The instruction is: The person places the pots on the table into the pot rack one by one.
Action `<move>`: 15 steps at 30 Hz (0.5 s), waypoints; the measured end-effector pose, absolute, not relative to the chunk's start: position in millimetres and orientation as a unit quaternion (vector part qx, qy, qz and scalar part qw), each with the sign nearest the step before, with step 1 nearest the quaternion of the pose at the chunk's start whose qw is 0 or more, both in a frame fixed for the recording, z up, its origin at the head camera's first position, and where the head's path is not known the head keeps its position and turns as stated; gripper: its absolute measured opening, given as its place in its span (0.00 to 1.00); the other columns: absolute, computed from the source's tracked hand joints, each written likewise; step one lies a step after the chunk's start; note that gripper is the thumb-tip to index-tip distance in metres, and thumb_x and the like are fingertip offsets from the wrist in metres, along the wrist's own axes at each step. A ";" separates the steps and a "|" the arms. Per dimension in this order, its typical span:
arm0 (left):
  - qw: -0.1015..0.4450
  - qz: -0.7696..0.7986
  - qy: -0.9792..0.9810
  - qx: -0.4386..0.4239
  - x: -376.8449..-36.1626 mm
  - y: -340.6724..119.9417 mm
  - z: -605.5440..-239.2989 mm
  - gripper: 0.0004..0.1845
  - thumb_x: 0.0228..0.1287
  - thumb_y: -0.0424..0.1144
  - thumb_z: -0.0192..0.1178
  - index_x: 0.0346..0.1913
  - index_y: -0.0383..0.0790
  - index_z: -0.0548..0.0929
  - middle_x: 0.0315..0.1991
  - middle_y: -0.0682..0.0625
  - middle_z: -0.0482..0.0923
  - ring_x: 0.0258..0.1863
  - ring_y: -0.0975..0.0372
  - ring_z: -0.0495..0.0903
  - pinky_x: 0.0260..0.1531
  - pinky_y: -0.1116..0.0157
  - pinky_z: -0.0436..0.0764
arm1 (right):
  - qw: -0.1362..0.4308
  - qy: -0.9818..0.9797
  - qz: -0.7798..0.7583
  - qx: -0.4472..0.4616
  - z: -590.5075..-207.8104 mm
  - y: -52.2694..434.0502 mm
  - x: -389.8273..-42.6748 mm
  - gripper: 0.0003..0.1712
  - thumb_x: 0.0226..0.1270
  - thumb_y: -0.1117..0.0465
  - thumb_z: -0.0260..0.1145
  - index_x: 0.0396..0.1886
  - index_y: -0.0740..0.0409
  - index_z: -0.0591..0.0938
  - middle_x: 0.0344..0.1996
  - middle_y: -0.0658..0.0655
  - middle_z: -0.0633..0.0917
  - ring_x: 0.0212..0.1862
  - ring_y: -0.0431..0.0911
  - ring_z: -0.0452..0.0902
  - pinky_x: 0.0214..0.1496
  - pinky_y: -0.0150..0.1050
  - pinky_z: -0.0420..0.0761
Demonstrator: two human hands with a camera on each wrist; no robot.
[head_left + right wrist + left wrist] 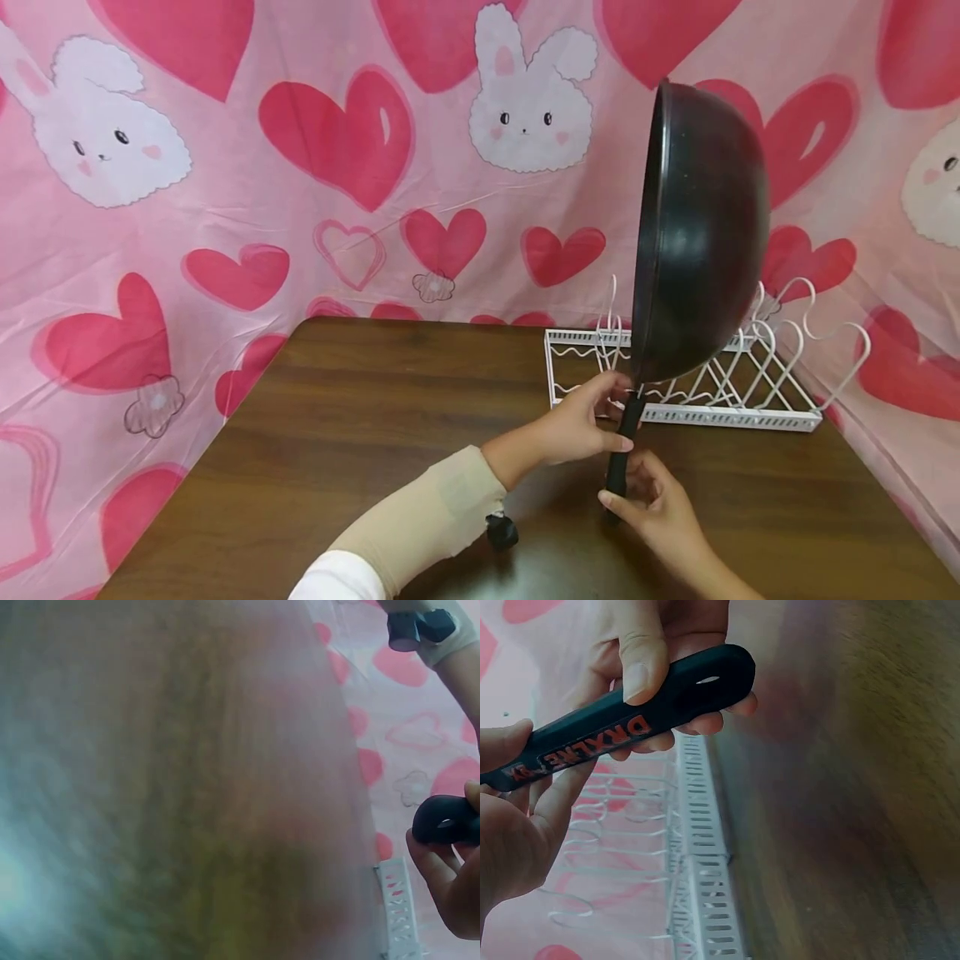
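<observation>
A dark wok (705, 225) is held on edge above the table, its rounded underside to the right and its black handle (617, 475) pointing down. My left hand (573, 421) grips the upper part of the handle, close to the bowl. Lower down, my right hand (663, 504) holds the handle near its end, thumb on one side and fingers behind. Red lettering runs along the handle (592, 742) in the left wrist view, where both hands show on it. In the right wrist view the handle's holed tip (439, 819) sits in my right hand.
Behind the wok, a white wire rack (735, 417) with curved dividers stands on the brown wooden table (360, 433). A pink cloth (450, 192) with hearts and rabbits hangs around the table. A small black device (501, 532) is strapped at my left wrist.
</observation>
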State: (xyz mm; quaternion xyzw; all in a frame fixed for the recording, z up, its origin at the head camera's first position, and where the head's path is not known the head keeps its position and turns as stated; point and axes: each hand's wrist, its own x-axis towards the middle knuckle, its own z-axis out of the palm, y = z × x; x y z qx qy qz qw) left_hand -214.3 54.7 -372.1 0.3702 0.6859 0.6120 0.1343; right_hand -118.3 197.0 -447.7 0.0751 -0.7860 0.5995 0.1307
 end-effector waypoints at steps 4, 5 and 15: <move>0.143 0.609 0.689 0.367 -216.5 57.1 -378.0 0.32 0.47 0.14 0.67 0.56 0.32 0.70 0.49 0.38 0.76 0.37 0.68 0.79 0.47 0.63 0.80 | 0.091 -0.775 0.622 0.064 -451.7 196.5 -117.4 0.23 0.50 0.77 0.73 0.44 0.68 0.74 0.30 0.57 0.83 0.33 0.42 0.81 0.34 0.33 0.79; 0.141 0.603 0.694 0.368 -217.2 57.7 -379.3 0.32 0.47 0.14 0.68 0.56 0.32 0.70 0.49 0.39 0.76 0.37 0.68 0.79 0.48 0.62 0.80 | 0.081 -0.769 0.631 0.063 -452.5 196.4 -117.3 0.23 0.51 0.78 0.72 0.45 0.69 0.73 0.31 0.57 0.83 0.33 0.42 0.81 0.34 0.34 0.80; 0.143 0.582 0.722 0.346 -222.2 62.1 -389.7 0.33 0.46 0.16 0.69 0.56 0.34 0.70 0.44 0.47 0.75 0.34 0.69 0.77 0.41 0.69 0.80 | 0.008 -0.728 0.683 0.061 -458.5 196.4 -122.1 0.24 0.55 0.81 0.67 0.51 0.77 0.68 0.39 0.69 0.81 0.38 0.43 0.83 0.36 0.38 0.83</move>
